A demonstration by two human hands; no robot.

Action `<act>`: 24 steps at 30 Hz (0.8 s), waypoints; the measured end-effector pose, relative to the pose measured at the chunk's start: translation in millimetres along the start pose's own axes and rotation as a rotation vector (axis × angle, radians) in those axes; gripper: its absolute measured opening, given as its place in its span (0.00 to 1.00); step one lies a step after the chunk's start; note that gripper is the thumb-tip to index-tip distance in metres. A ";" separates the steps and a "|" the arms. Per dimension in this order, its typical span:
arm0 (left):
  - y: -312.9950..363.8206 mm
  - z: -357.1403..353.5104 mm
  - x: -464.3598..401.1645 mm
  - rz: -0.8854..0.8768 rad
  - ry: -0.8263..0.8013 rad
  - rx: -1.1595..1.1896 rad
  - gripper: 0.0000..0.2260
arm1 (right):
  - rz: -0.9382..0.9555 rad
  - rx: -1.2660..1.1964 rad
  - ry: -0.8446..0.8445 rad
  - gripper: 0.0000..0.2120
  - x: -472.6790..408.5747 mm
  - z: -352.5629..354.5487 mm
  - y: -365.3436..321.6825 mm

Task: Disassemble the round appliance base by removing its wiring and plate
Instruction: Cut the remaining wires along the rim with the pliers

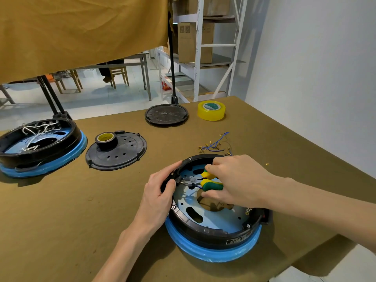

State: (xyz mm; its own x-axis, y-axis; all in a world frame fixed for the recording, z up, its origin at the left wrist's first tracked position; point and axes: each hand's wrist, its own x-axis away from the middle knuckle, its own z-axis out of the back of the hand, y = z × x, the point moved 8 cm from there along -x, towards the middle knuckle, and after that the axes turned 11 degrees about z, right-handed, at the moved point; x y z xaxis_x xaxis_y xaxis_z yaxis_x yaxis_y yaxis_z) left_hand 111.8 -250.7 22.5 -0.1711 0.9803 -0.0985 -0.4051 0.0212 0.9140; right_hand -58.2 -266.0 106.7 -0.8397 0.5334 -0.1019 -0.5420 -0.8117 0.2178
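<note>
A round appliance base [213,247] with a black rim and blue lower ring lies upside down near the table's front edge. Inside it a bluish metal plate [225,219] with holes shows, with a blue wire under the tool. My right hand [236,180] grips yellow-green handled pliers [205,181], whose jaws point left at the base's inner rim. My left hand [160,192] grips the left rim of the base, thumb beside the jaws. Loose blue wires with brass terminals [214,144] lie on the table behind the base.
A second round base [40,145] with white wiring sits far left. Two black round covers [120,153] [166,115] lie on the olive table [61,210], one bearing a black tape roll [105,139]. A yellow tape roll [211,109] stands at the back. The table's edge runs close on the right.
</note>
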 end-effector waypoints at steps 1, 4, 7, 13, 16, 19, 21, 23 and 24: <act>0.5 0.2 -0.3 0.000 0.003 0.001 0.19 | -0.002 -0.003 -0.011 0.29 -1.1 0.5 0.1; 3.4 0.0 0.1 -0.010 0.001 -0.015 0.20 | 0.004 0.017 -0.054 0.28 -8.2 3.1 -1.9; 1.5 -0.3 -0.9 -0.011 -0.002 -0.017 0.20 | 0.010 0.037 -0.090 0.28 -14.5 5.6 -0.1; 3.2 -0.1 -1.0 -0.023 -0.022 -0.049 0.21 | -0.079 -0.082 -0.151 0.29 -14.3 -0.5 3.6; 4.6 0.8 -1.2 -0.036 -0.032 -0.043 0.21 | -0.253 -0.363 -0.171 0.31 -0.8 -8.4 12.4; 4.9 -0.1 -1.3 -0.036 -0.040 -0.041 0.21 | -0.060 0.035 -0.100 0.28 -0.3 -1.1 -10.0; 4.0 -0.1 -1.2 -0.032 -0.041 -0.039 0.21 | -0.021 0.073 -0.085 0.26 -1.0 -0.6 -17.3; 3.6 -0.5 -0.9 -0.032 -0.047 -0.034 0.22 | -0.126 -0.150 -0.169 0.26 -4.9 -1.5 -3.4; 3.2 -0.6 -0.5 -0.031 -0.051 -0.031 0.22 | -0.199 -0.297 -0.233 0.27 -6.3 -5.3 6.6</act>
State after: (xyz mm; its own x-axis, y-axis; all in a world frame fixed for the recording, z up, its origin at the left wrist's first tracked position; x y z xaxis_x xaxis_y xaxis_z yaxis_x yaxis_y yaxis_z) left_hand 110.1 -251.3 25.2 -0.1125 0.9880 -0.1060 -0.4373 0.0465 0.8981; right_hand -56.6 -276.0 103.7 -0.7061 0.6985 0.1160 -0.7075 -0.7026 -0.0761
